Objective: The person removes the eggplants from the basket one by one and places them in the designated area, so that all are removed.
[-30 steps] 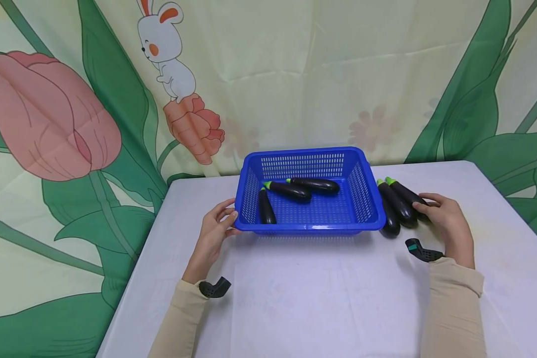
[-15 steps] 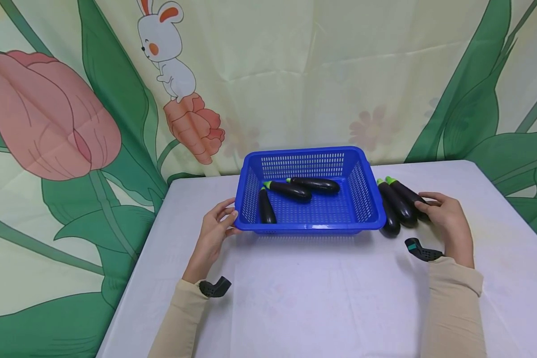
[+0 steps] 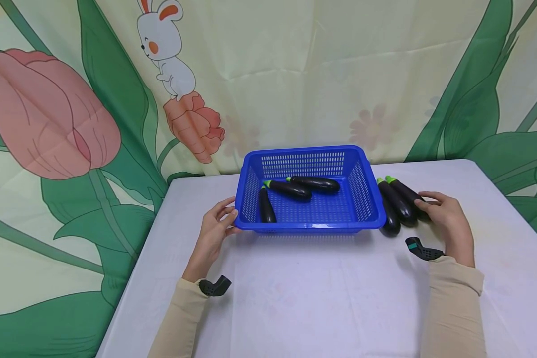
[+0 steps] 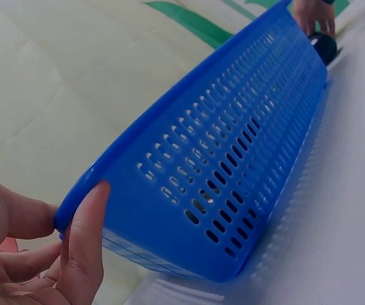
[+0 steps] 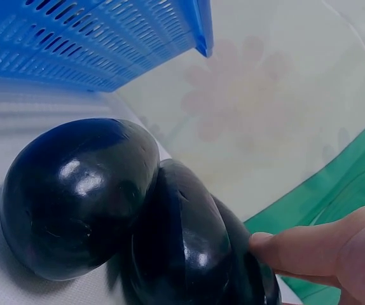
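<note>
A blue perforated plastic basket (image 3: pixel 315 226) stands on the table with three eggplants inside: one at the left (image 3: pixel 266 206), one in the middle (image 3: pixel 291 191) and one at the back (image 3: pixel 317 184). My left hand (image 3: pixel 212 231) pinches its left front rim, thumb in front and fingers behind. Right of the basket, three more eggplants lie side by side: the nearest (image 3: pixel 390 219), a middle one (image 3: pixel 400 204) and the rightmost (image 3: pixel 402 188). My right hand (image 3: pixel 447 216) holds the rightmost by its thick end, thumb (image 5: pixel 290 248) on its skin; the other fingers are mostly hidden.
White cloth (image 3: pixel 322 293) covers the table, whose back edge meets a printed curtain (image 3: pixel 286 79) with flowers and a rabbit. Black wrist-worn devices sit at the left wrist (image 3: pixel 215 287) and the right wrist (image 3: pixel 422 250).
</note>
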`<state>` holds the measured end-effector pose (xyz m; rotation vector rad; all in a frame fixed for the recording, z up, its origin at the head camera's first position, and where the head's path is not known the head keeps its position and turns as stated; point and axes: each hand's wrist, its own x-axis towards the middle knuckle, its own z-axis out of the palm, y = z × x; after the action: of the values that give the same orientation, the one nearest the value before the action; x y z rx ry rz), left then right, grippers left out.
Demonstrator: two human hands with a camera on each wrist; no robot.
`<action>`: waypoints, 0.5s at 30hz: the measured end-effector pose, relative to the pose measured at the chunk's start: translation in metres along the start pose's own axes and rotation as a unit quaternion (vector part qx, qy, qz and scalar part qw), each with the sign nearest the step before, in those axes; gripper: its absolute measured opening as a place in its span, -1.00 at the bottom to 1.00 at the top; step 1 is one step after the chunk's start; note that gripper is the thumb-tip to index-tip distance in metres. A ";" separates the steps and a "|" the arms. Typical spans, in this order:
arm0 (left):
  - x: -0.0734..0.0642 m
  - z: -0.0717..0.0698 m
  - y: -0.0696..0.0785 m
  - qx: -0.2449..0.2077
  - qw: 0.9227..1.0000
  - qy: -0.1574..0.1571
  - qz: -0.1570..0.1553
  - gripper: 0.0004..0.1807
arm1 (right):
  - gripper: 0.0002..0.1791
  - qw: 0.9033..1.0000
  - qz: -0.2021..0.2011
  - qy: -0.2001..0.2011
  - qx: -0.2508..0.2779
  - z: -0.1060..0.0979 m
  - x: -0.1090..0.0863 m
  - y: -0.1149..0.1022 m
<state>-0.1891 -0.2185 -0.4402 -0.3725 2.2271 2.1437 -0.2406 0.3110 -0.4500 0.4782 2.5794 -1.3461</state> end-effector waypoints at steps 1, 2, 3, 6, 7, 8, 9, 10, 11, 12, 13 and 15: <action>0.000 0.000 0.000 0.000 1.000 0.000 0.001 -0.51 | -0.26 1.000 0.000 0.000 0.001 0.000 0.000 0.000; 0.000 0.000 0.000 0.000 1.000 -0.001 0.001 -0.51 | -0.25 1.000 0.000 0.000 0.001 0.000 0.000 0.000; 0.000 0.000 0.000 -0.001 1.000 -0.001 0.001 -0.52 | -0.25 1.000 -0.001 0.001 0.001 0.000 0.000 0.000; 0.000 0.000 0.001 0.001 1.000 -0.001 -0.001 -0.51 | -0.25 1.000 -0.012 0.004 -0.007 -0.002 -0.001 0.000; 0.000 0.000 0.001 0.002 1.000 -0.001 -0.002 -0.51 | -0.25 1.000 -0.017 0.006 -0.010 -0.003 -0.002 0.000; 0.000 0.000 0.001 0.004 1.000 0.000 -0.003 -0.51 | -0.25 1.000 -0.022 0.008 -0.016 -0.004 -0.003 0.000; 0.000 0.000 0.000 0.004 1.000 0.000 -0.002 -0.51 | -0.26 0.999 -0.027 0.010 -0.021 -0.005 -0.004 0.000; 0.000 0.000 0.000 0.003 1.000 -0.001 -0.001 -0.51 | -0.26 0.999 -0.032 0.014 -0.029 -0.006 -0.005 -0.001; 0.000 0.000 0.000 0.001 1.000 -0.001 0.000 -0.51 | -0.26 0.999 -0.035 0.017 -0.033 -0.007 -0.006 -0.002; 0.000 0.000 0.000 -0.002 1.000 -0.002 0.003 -0.51 | -0.26 0.998 -0.037 0.021 -0.037 -0.008 -0.008 -0.004; 0.000 0.000 0.000 -0.005 1.000 -0.003 0.006 -0.52 | -0.26 0.998 -0.037 0.024 -0.038 -0.009 -0.009 -0.005; 0.000 0.000 0.000 -0.011 1.000 -0.005 0.011 -0.52 | -0.26 0.998 -0.037 0.031 -0.033 -0.011 -0.013 -0.010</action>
<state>-0.1886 -0.2188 -0.4404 -0.3390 2.2159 2.1770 -0.2323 0.3117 -0.4323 0.4230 2.7070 -1.2824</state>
